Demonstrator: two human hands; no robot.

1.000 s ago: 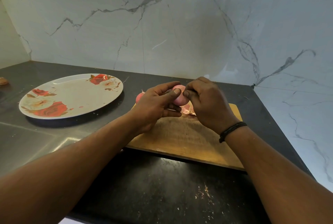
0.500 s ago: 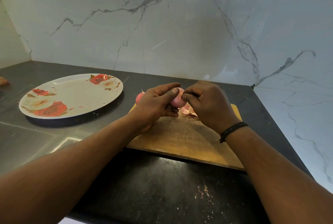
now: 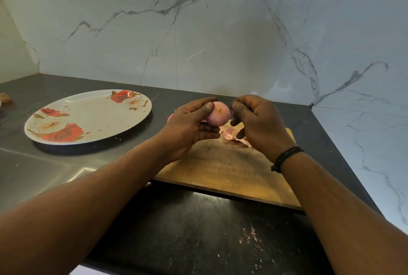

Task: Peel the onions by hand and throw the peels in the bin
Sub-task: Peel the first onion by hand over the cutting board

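My left hand (image 3: 187, 124) grips a pink, mostly peeled onion (image 3: 218, 113) above the far end of the wooden cutting board (image 3: 225, 168), thumb on top and fingers underneath. My right hand (image 3: 258, 122) is just right of the onion with its fingers curled; its thumb and forefinger are at the onion's right side, and whether they pinch a bit of skin is too small to tell. Loose pink peels (image 3: 231, 134) lie on the board under the hands. A sliver of a second onion (image 3: 169, 117) peeks out behind my left hand. No bin is in view.
A round plate with red roses (image 3: 88, 117) stands on the dark counter to the left of the board. Marble walls close the back and the right. A brownish object (image 3: 4, 97) lies at the far left edge. Crumbs of peel (image 3: 249, 235) dot the counter in front.
The hands have parted slightly: my right hand drew a little to the right, and more of the onion's top now shows between them. The onion sits a bit higher.
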